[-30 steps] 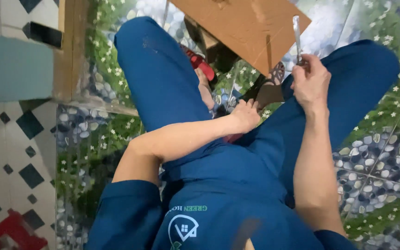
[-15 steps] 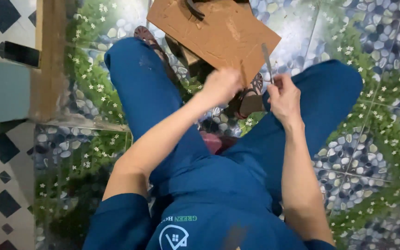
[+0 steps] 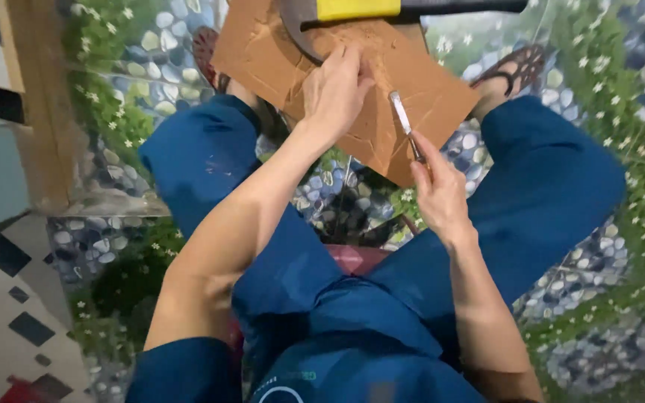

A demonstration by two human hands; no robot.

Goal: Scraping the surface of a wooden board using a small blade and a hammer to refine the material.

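I sit low with my knees apart, in blue trousers. A brown board (image 3: 278, 52) scored with cut lines lies on the floor between my feet. My left hand (image 3: 335, 93) presses flat on its middle. My right hand (image 3: 440, 190) grips a slim metal blade tool (image 3: 403, 123), whose tip rests on the board near its right edge. A hatchet with a grey head and a yellow-and-black handle (image 3: 360, 9) lies across the board's far end, just beyond my left fingers.
The floor (image 3: 599, 298) is tiled in a pebble and flower pattern. A wooden post (image 3: 39, 112) stands at the left, beside black-and-white diamond tiles (image 3: 9, 321). I wear brown sandals (image 3: 513, 63), and a red seat edge (image 3: 352, 257) shows under me.
My left hand has moved from my lap up onto the board. My right hand has brought the blade down from upright to the board's surface. The view has tilted forward, and the hatchet now shows.
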